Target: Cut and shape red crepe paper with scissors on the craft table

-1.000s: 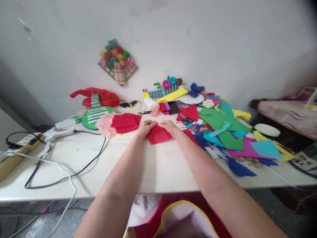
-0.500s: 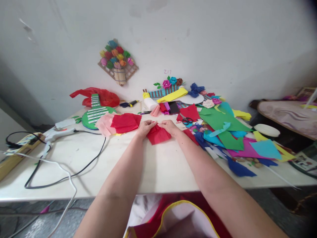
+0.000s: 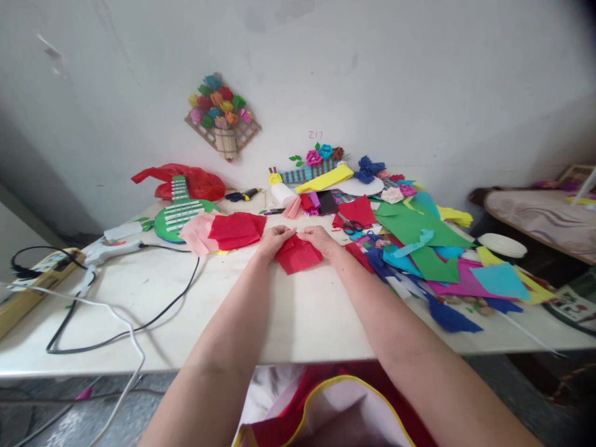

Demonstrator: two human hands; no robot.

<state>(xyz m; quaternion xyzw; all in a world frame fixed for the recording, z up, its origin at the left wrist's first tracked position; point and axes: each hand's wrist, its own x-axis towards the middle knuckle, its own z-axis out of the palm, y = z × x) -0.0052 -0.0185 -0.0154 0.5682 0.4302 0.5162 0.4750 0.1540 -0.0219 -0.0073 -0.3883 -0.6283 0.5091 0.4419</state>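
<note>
Both hands pinch the upper edge of a piece of red crepe paper point(image 3: 299, 256) above the white table point(image 3: 307, 323). My left hand point(image 3: 274, 241) grips its left corner with closed fingers. On the other side my right hand point(image 3: 319, 239) is closed on the paper's top right, its fingertips close to the left ones. The lower part of the sheet hangs loose toward me. More red crepe paper point(image 3: 237, 230) lies left of my left hand, overlapping a pale pink piece point(image 3: 198, 232). Dark-handled scissors point(image 3: 351, 226) rest right of my right hand, on red paper.
A glue gun point(image 3: 112, 249) with a black cord lies at left, near a green guitar-shaped craft point(image 3: 179, 217). Coloured paper scraps, including a green sheet point(image 3: 421, 223), cover the right side. Pliers point(image 3: 243, 195) and a striped snail craft point(image 3: 307, 172) are at the back.
The loose lower part of the red crepe paper has shifted slightly and hangs a little lower. Both hands keep nearly the same place and grip.
</note>
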